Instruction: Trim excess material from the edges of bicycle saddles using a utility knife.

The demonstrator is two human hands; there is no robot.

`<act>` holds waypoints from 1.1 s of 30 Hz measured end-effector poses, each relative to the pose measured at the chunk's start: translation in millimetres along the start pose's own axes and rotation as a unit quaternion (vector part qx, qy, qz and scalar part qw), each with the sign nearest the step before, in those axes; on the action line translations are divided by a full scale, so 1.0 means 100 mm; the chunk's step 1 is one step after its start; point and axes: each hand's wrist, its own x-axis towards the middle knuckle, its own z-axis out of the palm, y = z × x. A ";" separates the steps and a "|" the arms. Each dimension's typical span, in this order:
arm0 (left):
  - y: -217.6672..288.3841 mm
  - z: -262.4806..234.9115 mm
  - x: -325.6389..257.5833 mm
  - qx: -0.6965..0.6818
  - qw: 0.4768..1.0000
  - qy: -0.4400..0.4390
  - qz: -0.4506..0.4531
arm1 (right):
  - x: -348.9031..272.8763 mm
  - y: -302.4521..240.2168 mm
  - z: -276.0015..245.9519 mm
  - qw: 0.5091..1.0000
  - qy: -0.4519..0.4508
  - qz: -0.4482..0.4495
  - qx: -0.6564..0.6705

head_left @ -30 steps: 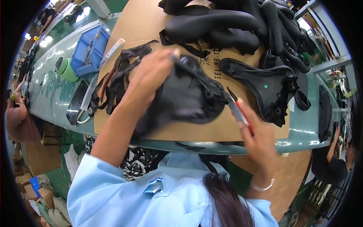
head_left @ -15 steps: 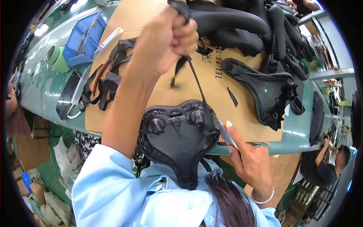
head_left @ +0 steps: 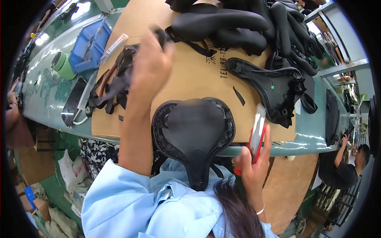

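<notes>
An upturned black bicycle saddle point(head_left: 190, 139) rests at the table's near edge against me, its narrow nose toward my body. Part of its wide end is blurred. Beyond it on the left, my left hand point(head_left: 152, 63) is raised over the cardboard, smeared by motion, its fingers closed round a dark strip point(head_left: 160, 37). To the right of the saddle, my right hand point(head_left: 256, 158) grips a red utility knife point(head_left: 257, 141), its blade end pointing up and away from the saddle. Neither hand touches the saddle.
A cardboard sheet point(head_left: 186, 75) covers the green table. On it lie another saddle point(head_left: 266, 87), black scraps point(head_left: 119, 83) and a pile of black covers point(head_left: 222, 23). At left are a blue bin point(head_left: 89, 47), green cup point(head_left: 63, 65) and phone point(head_left: 73, 97). Another person point(head_left: 345, 166) is at far right.
My left hand has moved left and down, and the strip no longer stretches to the saddle. The knife has left the saddle's edge and moved right, blade turned upward.
</notes>
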 end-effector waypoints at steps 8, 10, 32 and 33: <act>-0.35 -0.22 -0.18 -0.273 0.792 -0.544 0.055 | 0.80 -0.30 0.30 0.966 -0.023 -0.102 0.235; -0.47 -0.24 -0.09 -0.363 0.782 -0.506 0.026 | 0.92 -0.30 0.21 0.949 0.038 -0.137 0.282; -0.13 0.66 1.67 -0.234 0.950 0.112 0.171 | 0.88 0.24 -0.01 0.945 0.186 0.021 0.268; -0.13 0.53 1.43 -0.233 0.940 0.133 0.212 | 0.84 0.28 -0.03 0.945 0.183 0.025 0.271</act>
